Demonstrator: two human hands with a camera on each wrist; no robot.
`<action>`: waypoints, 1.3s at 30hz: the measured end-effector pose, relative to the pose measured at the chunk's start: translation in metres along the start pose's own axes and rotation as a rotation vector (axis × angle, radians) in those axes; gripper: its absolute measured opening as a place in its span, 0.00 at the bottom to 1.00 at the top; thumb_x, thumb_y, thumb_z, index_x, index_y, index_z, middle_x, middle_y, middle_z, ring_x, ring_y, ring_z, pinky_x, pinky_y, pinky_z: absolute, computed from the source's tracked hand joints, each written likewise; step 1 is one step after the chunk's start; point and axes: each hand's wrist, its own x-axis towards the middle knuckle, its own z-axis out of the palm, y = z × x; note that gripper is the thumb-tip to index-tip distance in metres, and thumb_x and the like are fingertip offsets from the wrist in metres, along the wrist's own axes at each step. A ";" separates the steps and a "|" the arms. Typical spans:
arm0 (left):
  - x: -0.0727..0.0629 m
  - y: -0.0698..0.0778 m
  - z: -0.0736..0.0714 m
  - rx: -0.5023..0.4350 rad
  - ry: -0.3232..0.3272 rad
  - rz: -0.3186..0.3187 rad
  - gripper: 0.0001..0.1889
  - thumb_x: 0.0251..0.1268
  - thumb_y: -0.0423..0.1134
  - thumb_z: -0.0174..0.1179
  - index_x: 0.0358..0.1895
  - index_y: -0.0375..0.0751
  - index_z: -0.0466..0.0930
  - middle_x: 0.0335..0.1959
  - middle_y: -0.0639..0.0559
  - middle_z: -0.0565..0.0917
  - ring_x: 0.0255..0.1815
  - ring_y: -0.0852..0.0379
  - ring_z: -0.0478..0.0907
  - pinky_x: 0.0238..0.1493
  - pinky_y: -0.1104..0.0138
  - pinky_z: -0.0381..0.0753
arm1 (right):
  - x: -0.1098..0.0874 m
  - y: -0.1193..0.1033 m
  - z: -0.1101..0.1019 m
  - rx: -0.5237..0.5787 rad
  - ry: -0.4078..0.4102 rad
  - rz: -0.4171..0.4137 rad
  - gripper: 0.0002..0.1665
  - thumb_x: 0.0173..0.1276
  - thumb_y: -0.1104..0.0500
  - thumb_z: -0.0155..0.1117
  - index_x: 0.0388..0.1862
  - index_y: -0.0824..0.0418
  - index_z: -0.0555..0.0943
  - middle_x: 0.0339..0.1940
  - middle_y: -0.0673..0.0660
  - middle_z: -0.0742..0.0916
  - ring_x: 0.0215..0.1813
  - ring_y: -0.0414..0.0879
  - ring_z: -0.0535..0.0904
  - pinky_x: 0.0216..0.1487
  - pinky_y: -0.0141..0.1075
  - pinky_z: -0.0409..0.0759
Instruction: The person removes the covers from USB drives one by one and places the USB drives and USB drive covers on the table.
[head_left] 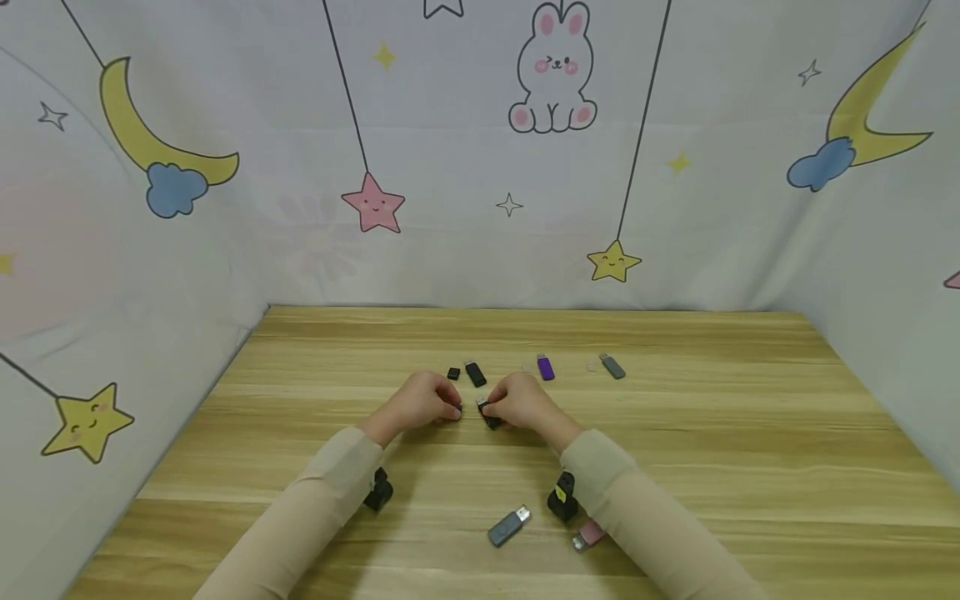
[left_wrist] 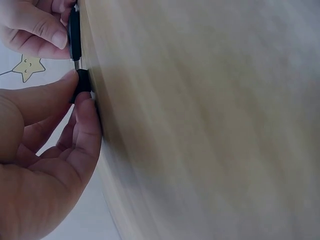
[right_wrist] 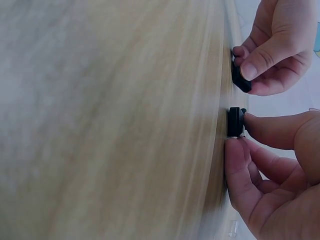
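Observation:
Near the middle of the table, my left hand [head_left: 422, 402] pinches a small black cap [left_wrist: 83, 84] between thumb and fingertips. Just to its right, a black USB stick [head_left: 491, 415] is held in my right hand [head_left: 519, 402], its metal plug pointing toward the cap. In the head view a small gap separates stick and cap. Both pieces are low over the wood, and the right wrist view shows the cap [right_wrist: 241, 79] and the stick [right_wrist: 235, 122] apart. Beyond the hands lie another black USB stick [head_left: 476, 373] and a loose black cap [head_left: 453, 373].
A purple USB stick [head_left: 545, 367] and a grey one [head_left: 612, 366] lie farther right, each with a clear cap beside it. Closer to me are another grey USB stick [head_left: 509, 527] and a pink one [head_left: 588, 535], partly behind my right sleeve [head_left: 637, 500]. A printed curtain [head_left: 450, 250] borders the table.

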 end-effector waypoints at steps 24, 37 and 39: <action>0.001 0.003 -0.004 0.015 -0.030 -0.016 0.06 0.60 0.30 0.64 0.38 0.29 0.85 0.28 0.49 0.85 0.26 0.61 0.78 0.30 0.69 0.80 | 0.000 0.002 -0.004 0.002 -0.020 -0.006 0.08 0.64 0.62 0.67 0.36 0.68 0.85 0.30 0.55 0.85 0.26 0.41 0.79 0.28 0.32 0.81; -0.006 0.023 -0.012 0.099 0.104 -0.049 0.20 0.62 0.42 0.65 0.51 0.31 0.82 0.46 0.41 0.84 0.42 0.51 0.81 0.42 0.59 0.81 | -0.020 -0.003 -0.037 -0.090 -0.042 -0.112 0.18 0.67 0.56 0.65 0.50 0.67 0.83 0.40 0.56 0.86 0.39 0.44 0.81 0.41 0.36 0.80; -0.009 0.029 -0.012 0.096 0.118 -0.037 0.20 0.63 0.43 0.65 0.52 0.31 0.81 0.48 0.40 0.84 0.45 0.48 0.81 0.45 0.57 0.81 | -0.026 -0.004 -0.044 -0.116 -0.046 -0.163 0.18 0.67 0.56 0.65 0.51 0.66 0.82 0.41 0.55 0.86 0.40 0.44 0.80 0.43 0.37 0.80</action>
